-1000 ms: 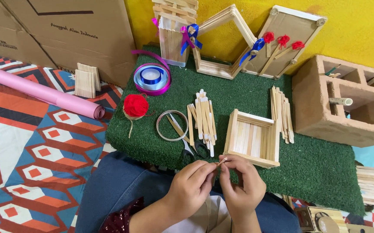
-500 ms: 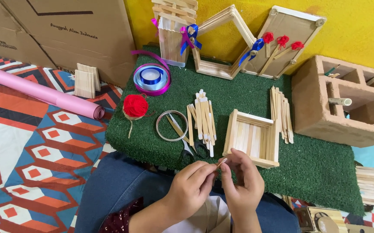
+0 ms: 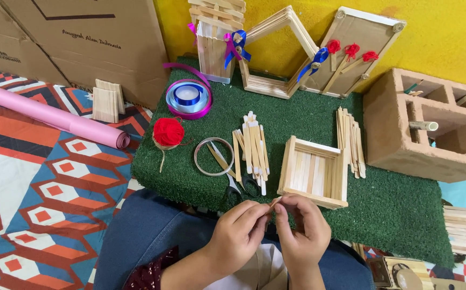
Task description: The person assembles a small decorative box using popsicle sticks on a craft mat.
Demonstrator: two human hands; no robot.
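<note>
Both of my hands meet over my lap at the near edge of a green turf mat [image 3: 394,209]. My left hand [image 3: 236,235] and my right hand [image 3: 304,232] pinch one thin wooden craft stick [image 3: 274,203] between their fingertips. Just beyond the fingers sits an open box made of sticks [image 3: 314,172]. A pile of loose sticks [image 3: 251,150] lies left of it, over black-handled scissors [image 3: 242,186]. Another bundle of sticks [image 3: 350,140] lies right of the box.
A clear tape ring [image 3: 213,156], a red yarn ball [image 3: 168,132] and ribbon spools [image 3: 189,99] lie on the mat's left. Stick-built frames with ribbons [image 3: 276,48] lean on the yellow wall. A hollow brick block [image 3: 426,126] stands right, a pink paper roll [image 3: 55,115] and cardboard boxes left.
My hands have barely shifted; the fingers still work the same stick in the same spot.
</note>
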